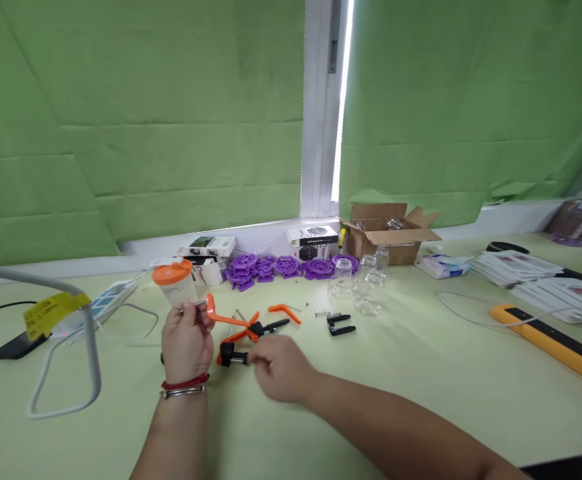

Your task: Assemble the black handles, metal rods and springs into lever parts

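My left hand [185,340] is raised a little above the table, fingers pinched on an orange plastic handle piece with a metal rod [209,308]. My right hand [281,367] is low over the table, fingers curled at a black and orange clamp part [231,353]; it is blurred, so its hold is unclear. More orange and black clamp pieces [265,325] lie just beyond both hands. An orange angled piece [285,311] and black parts with a spring [339,325] lie further right.
An orange-lidded cup [175,280] stands behind my left hand. Purple plastic wheels [285,267], small boxes, clear jars [341,277] and an open cardboard box [391,233] line the back. A grey cable and power strip [111,300] lie left; an orange-black bar [555,343] and stacked packets right.
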Tool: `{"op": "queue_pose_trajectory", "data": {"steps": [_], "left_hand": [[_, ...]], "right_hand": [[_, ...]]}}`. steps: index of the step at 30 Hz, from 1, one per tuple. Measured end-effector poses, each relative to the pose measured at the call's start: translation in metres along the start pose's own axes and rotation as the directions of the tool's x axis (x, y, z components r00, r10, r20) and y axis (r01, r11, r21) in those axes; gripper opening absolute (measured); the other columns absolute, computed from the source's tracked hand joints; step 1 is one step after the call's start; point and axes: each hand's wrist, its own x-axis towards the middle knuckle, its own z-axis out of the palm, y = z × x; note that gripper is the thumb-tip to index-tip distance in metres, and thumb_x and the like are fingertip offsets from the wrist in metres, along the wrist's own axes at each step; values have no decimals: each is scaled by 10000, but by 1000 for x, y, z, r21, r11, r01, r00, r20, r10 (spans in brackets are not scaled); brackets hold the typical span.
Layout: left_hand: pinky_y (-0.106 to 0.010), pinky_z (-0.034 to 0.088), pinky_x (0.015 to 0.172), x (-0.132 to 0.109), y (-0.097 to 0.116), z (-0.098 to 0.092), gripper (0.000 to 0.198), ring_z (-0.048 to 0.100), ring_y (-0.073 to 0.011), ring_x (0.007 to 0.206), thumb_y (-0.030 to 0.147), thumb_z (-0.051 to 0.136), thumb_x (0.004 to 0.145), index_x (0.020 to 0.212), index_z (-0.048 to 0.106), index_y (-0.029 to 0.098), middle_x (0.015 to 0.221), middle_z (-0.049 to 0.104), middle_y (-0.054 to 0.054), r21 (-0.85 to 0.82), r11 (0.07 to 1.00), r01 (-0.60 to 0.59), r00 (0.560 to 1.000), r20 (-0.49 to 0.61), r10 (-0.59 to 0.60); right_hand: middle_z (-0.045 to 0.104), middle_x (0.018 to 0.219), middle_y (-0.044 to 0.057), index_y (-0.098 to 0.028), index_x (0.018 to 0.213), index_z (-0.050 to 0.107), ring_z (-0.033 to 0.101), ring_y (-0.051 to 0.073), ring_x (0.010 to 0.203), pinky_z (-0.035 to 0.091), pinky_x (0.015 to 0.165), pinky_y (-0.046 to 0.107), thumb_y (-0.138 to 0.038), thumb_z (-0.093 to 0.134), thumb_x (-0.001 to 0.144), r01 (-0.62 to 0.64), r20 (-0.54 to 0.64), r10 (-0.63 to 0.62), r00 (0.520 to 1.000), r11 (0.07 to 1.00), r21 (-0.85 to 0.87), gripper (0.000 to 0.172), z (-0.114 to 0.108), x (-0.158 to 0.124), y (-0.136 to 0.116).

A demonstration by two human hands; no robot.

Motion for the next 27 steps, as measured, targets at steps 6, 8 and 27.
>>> {"op": "queue_pose_trajectory", "data": {"steps": [6,8,27], "left_hand": [[-170,354,412,-59,-30,38,209,460,-57,412,367,583,763,779,473,190,585,572,45,264,947,185,885,374,-277],[-182,357,410,-77,-38,46,215,476,-77,411,385,558,777,763,461,194,525,537,55,355,908,222,764,516,-388],[-436,326,846,0,-130,111,255,591,-273,900,330,423,809,739,611,174,837,678,-110,858,-104,-503,802,418,-427]], "right_hand": [[600,817,11,-217,1006,520,562,141,716,435,616,264,-300,561,767,-357,-10,501,865,630,690,257,-56,-19,22],[613,801,15,-217,1076,468,584,145,667,439,559,259,-381,611,737,-415,188,467,864,449,791,403,-56,-24,25],[508,820,-18,-218,924,484,570,104,576,466,525,244,5,484,538,-727,310,679,665,495,475,445,-66,-44,64]]}}
